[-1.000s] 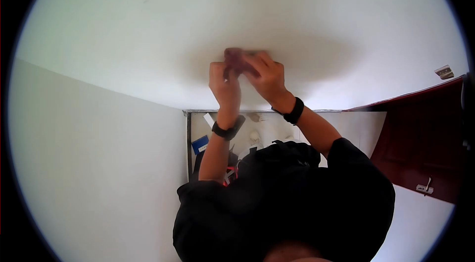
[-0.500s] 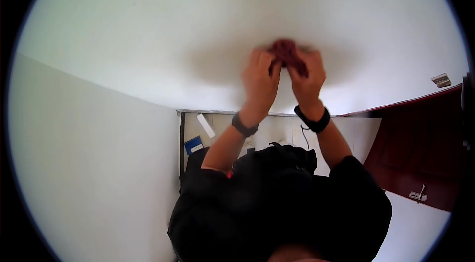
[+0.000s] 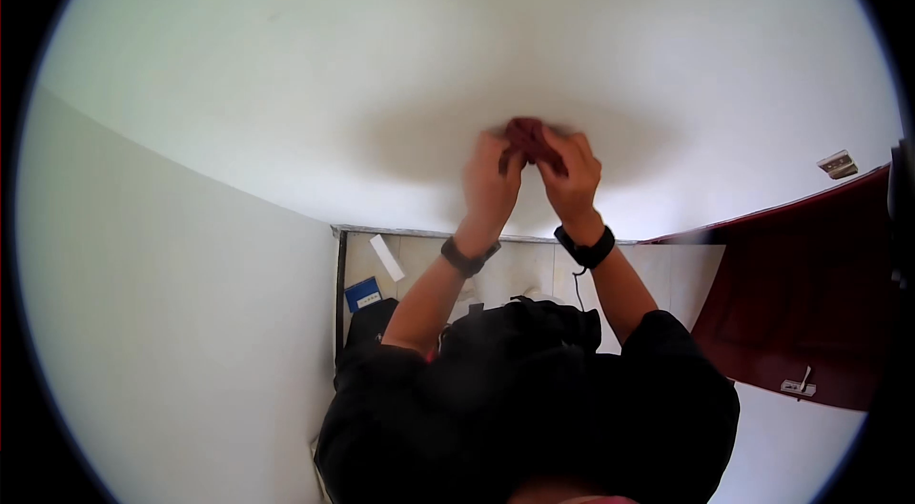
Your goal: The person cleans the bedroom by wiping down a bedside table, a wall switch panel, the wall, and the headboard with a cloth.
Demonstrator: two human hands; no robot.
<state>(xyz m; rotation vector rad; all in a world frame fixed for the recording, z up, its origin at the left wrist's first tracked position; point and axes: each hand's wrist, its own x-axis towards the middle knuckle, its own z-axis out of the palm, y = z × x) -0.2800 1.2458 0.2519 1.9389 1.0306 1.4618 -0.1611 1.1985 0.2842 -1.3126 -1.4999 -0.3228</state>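
A bunched dark red cloth [image 3: 525, 135] is in front of the white wall [image 3: 534, 37], gripped from both sides. My left hand [image 3: 490, 182] has its fingers closed on the cloth's left part and is slightly blurred. On the other side, my right hand [image 3: 574, 178] pinches it between thumb and fingers. Both arms reach forward with black bands around the wrists. Soft shadows of the hands fall on the wall. Whether the cloth touches the wall I cannot tell.
A dark red door [image 3: 791, 294] with a metal handle [image 3: 799, 386] stands at the right. Near it, a small metal plate [image 3: 838, 164] is on the wall. On the tiled floor lie a white box [image 3: 387, 257] and a blue box [image 3: 362, 295]. A grey-white wall [image 3: 172, 313] closes the left side.
Both hands, still holding the cloth, sit lower and slightly further left in the view. The floor and baseboard also appear a little lower, so the camera has shifted.
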